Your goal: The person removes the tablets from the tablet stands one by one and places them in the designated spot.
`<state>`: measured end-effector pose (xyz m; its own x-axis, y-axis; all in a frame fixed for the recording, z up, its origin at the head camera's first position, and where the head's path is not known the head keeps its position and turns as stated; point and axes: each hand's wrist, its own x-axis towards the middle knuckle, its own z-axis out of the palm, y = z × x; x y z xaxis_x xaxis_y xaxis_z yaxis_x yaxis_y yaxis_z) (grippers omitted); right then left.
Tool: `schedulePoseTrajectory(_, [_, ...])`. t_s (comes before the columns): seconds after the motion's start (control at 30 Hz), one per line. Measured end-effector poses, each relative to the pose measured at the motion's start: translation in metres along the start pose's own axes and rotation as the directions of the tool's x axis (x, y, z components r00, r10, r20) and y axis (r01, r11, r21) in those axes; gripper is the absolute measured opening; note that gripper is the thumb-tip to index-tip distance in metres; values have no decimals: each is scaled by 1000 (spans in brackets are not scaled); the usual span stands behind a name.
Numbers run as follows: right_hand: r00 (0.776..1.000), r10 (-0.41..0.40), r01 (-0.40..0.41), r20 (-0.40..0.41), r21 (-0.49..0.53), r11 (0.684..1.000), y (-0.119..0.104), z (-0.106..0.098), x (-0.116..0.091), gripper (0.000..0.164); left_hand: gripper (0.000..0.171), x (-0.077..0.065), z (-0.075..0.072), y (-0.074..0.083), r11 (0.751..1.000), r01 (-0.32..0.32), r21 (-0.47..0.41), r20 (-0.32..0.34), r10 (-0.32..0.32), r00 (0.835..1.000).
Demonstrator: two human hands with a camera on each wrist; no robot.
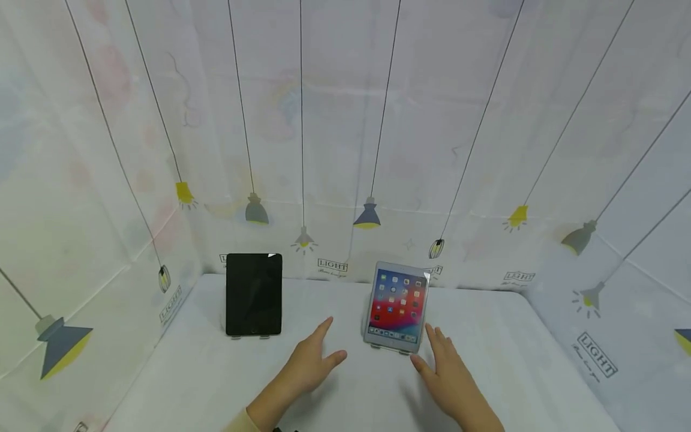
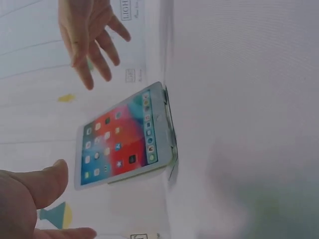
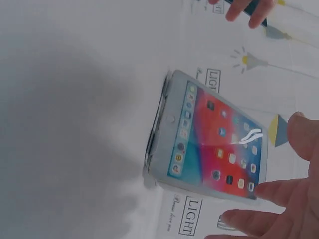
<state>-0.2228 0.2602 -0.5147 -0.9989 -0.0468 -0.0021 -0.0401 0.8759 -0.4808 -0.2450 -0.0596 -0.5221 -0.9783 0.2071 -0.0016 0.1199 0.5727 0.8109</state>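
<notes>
A: Nearest to the camera are the left hand [image 1: 309,363] and the right hand [image 1: 452,378]. How are their fingers?

B: They are extended on both, with the thumbs apart. The lit tablet [image 1: 398,306] leans back just beside the right hand — if they touch, I cannot tell.

A: And the surface?

B: A white table [image 1: 372,390], with soft shadows under the hands. The dark tablet [image 1: 254,294] stands farther left. Around are pale walls [image 1: 345,138] — printed with hanging lamps [image 1: 367,215] and the word LIGHT.
</notes>
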Motion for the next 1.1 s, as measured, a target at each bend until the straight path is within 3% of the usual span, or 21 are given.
schedulePoseTrajectory(0.2, [1000, -2, 3, -14, 83, 997, 7, -10, 6, 95, 78, 8, -1, -1, 987, -17, -158, 7, 18, 1000])
schedulePoseTrajectory(0.43, [1000, 20, -17, -14, 193, 981, 13, -21, 13, 91, 68, 22, -4, 0, 933, -56, -354, 33, 72, 997])
schedulePoseTrajectory(0.63, [998, 24, -8, -49, 314, 950, 21, -23, 22, 81, 59, 35, -4, 3, 875, 24, -484, 58, 5, 998])
schedulePoseTrajectory(0.77, [996, 32, 3, -80, 404, 915, 24, -22, 27, 73, 55, 44, -4, 6, 849, 45, -527, 61, -14, 998])
schedulePoseTrajectory(0.87, [995, 43, 7, -91, 491, 871, 25, -21, 32, 68, 54, 50, -4, 8, 825, 45, -564, 62, -12, 998])
schedulePoseTrajectory(1.1, [995, 71, -18, -64, 603, 797, 25, -22, 43, 65, 51, 64, -4, 14, 790, 86, -608, 75, -52, 996])
